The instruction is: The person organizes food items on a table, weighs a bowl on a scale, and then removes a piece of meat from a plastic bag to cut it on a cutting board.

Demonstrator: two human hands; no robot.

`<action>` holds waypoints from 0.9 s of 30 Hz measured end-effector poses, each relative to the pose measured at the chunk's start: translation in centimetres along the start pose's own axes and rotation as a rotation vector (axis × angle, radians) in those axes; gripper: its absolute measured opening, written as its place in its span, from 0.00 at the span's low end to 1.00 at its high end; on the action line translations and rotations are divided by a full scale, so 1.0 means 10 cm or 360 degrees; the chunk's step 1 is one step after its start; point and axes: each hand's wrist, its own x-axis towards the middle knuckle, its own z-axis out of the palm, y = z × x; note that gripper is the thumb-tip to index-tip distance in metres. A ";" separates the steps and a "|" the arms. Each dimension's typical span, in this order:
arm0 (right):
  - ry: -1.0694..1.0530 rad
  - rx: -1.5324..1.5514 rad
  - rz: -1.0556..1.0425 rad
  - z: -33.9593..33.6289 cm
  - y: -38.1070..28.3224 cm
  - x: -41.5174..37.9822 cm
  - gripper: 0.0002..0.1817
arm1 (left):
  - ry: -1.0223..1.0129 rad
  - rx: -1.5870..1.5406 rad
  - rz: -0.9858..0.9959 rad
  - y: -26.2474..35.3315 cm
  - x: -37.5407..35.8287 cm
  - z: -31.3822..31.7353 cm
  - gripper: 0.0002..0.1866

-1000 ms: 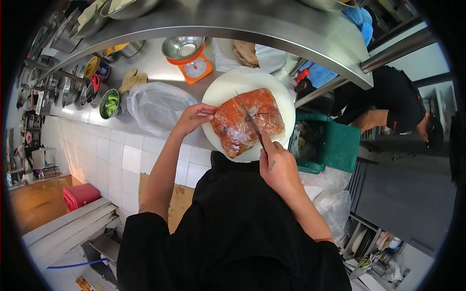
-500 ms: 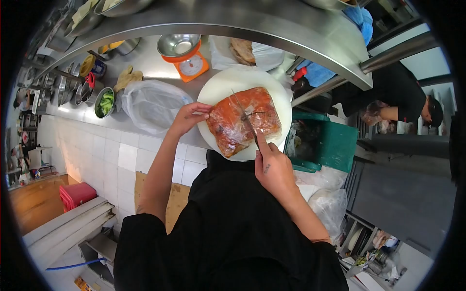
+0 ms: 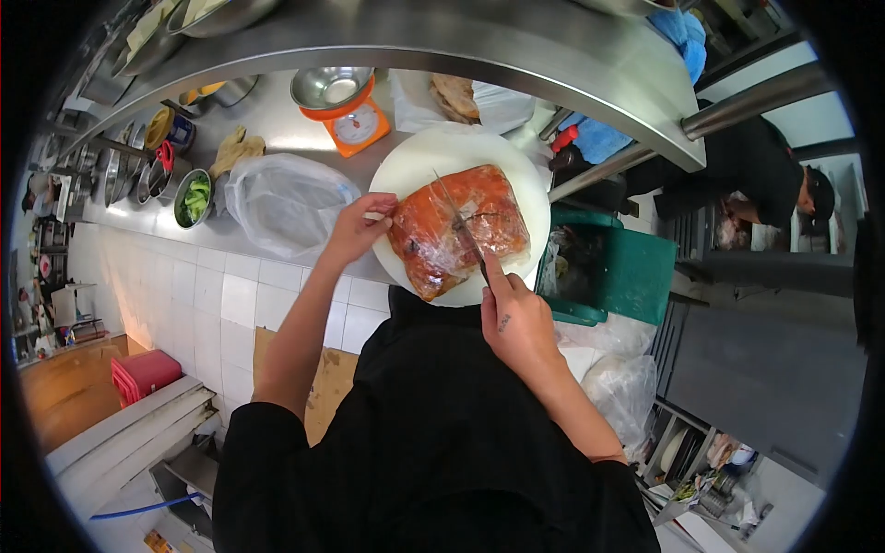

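A reddish-brown slab of meat (image 3: 493,198) in clear plastic wrap lies on a round white cutting board (image 3: 406,166). My right hand (image 3: 516,318) is closed round the handle of a knife (image 3: 467,237), index finger stretched along it. The blade lies slantwise across the top of the slab, its tip pointing to the far side. At the slab's left corner, the thumb and fingertips of my left hand (image 3: 362,226) pinch the wrapped edge.
Left of the board sit an open clear plastic bag (image 3: 290,207) and a metal bowl of green vegetables (image 3: 194,199). Behind stands an orange scale (image 3: 358,127) with a steel bowl. A green bin (image 3: 636,272) is at right; a steel shelf (image 3: 415,37) overhangs the counter. A co-worker (image 3: 747,166) bends at far right.
The knife and both my hands keep nearly the same place on the slab; the whole view has shifted slightly left. The co-worker's forearm and the bag at their hand have moved out of sight.
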 end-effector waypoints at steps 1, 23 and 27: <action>0.0001 -0.0003 -0.0003 -0.02 0.00 0.02 0.31 | 0.0160 0.0288 0.0140 0.12 -0.04 0.12 0.22; -0.0336 -0.0389 0.0171 -0.42 -0.39 0.96 0.11 | 0.0064 0.1099 0.1041 0.37 -0.13 0.70 0.29; -0.0426 -0.0410 0.0282 -0.11 -0.23 1.01 0.13 | 0.0105 0.1083 0.1034 0.34 -0.14 0.71 0.29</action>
